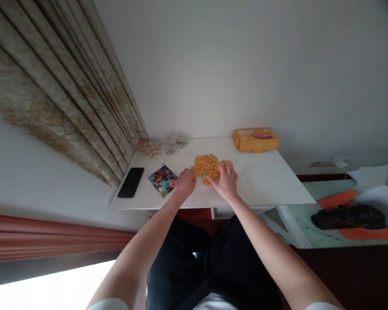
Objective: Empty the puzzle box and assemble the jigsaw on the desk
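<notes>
A heap of orange jigsaw puzzle pieces [206,162] lies on the white table [261,185], between my two hands. My left hand [185,182] rests at the heap's left edge, its fingers loosely bent and touching the outer pieces. On the other side, my right hand [228,181] is spread with thumb and fingers apart, covering some pieces along the heap's right edge. Neither hand has a piece visibly lifted. Just left of my left hand lies a colourful picture card [163,180] with a white border.
A black phone [131,182] lies near the table's left edge. Bags of puzzle pieces [163,145] sit at the back left, an orange box [255,139] at the back right. A curtain [67,77] hangs on the left. A lower surface at right holds a dark object [349,216].
</notes>
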The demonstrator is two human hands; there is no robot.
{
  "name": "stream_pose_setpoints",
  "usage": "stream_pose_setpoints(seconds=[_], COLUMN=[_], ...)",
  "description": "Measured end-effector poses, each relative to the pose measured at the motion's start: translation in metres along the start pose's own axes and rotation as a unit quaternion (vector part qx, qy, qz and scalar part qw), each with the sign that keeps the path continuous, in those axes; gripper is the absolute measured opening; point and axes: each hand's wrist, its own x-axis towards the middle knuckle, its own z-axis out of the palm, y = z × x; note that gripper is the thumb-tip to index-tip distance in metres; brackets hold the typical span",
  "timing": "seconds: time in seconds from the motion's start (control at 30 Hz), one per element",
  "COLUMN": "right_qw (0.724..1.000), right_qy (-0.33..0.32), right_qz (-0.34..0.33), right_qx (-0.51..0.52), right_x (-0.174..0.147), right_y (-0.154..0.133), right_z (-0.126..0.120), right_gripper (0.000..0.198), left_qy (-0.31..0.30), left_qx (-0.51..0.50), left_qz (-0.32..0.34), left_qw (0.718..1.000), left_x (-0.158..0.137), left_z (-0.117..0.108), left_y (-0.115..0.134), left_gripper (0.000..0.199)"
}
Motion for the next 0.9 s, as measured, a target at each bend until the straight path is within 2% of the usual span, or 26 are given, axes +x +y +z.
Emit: stream_pose_setpoints(seconds=[0.13,0.33,0.47,0.57,0.67,0.8,0.9], right_qw=[0.993,0.983,0.980,0.974,0.966,0.960,0.965], right_qy=[-0.050,-0.074,-0.093,-0.108,-0.137,-0.191,-0.211], right_qz=[0.008,0.044,0.033,0.060,0.090,0.122,0.139], right_qx=[-0.108,-0.163,-0.173,-0.189,-0.199,-0.166,-0.071], right_x=[0.029,0.056,0.066,0.075,0.088,0.107,0.119], right_y=[0.019,0.046,0.048,0.044,0.042,0.044,0.047], right_z=[0.005,0.004,0.003,0.004,0.003,0.002,0.002], right_gripper=[0.076,0.086,0.095,0.101,0.102,0.089,0.057], left_qy=[-0.004,-0.013,-0.003,0.013,-0.001,-0.026,-0.028], left_qx=[0.036,0.010,-0.026,-0.040,-0.026,0.018,0.044], left_qz=[-0.012,0.029,0.029,0.027,0.045,0.074,0.077], left_qw=[0.999,0.999,0.999,0.999,0.999,0.997,0.996], left_x=[0.001,-0.004,0.002,0.011,0.020,0.023,0.022], left_z=[0.010,0.020,0.026,0.033,0.040,0.047,0.049], left_y=[0.011,0.013,0.014,0.020,0.030,0.038,0.039], left_gripper=[0.043,0.047,0.054,0.059,0.063,0.061,0.060])
